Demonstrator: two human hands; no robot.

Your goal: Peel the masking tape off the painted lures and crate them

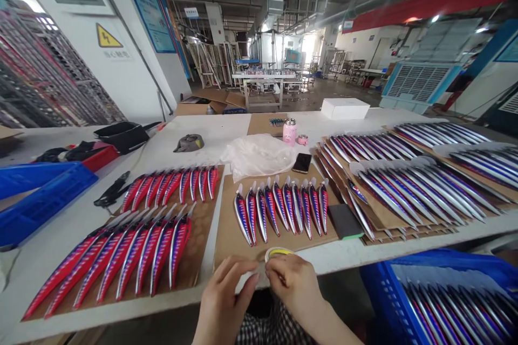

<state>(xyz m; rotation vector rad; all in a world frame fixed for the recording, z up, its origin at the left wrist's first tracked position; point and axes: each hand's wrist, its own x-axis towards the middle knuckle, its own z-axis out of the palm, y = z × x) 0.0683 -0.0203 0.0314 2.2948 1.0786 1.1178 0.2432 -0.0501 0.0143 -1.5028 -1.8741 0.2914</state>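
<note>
My left hand (229, 294) is at the table's front edge, thumb and forefinger curved and apart, with nothing visible between them. Close beside it, my right hand (295, 283) is closed, its fingers bent against a pale roll of tape (279, 252) with a yellow inner ring. The fingers hide the roll's near side. Just beyond both hands, a row of fishing lures (288, 207), silver, purple and red, lies on a cardboard sheet (232, 250). Their clear lips point away from me.
Red lures (121, 259) lie on cardboard at left; silver ones (416, 188) cover stacked sheets at right. A dark block (346, 221), phone (301, 163), plastic bag (259, 155) and pink bottle (290, 132) stand nearby. Blue crates (388, 291) flank the table.
</note>
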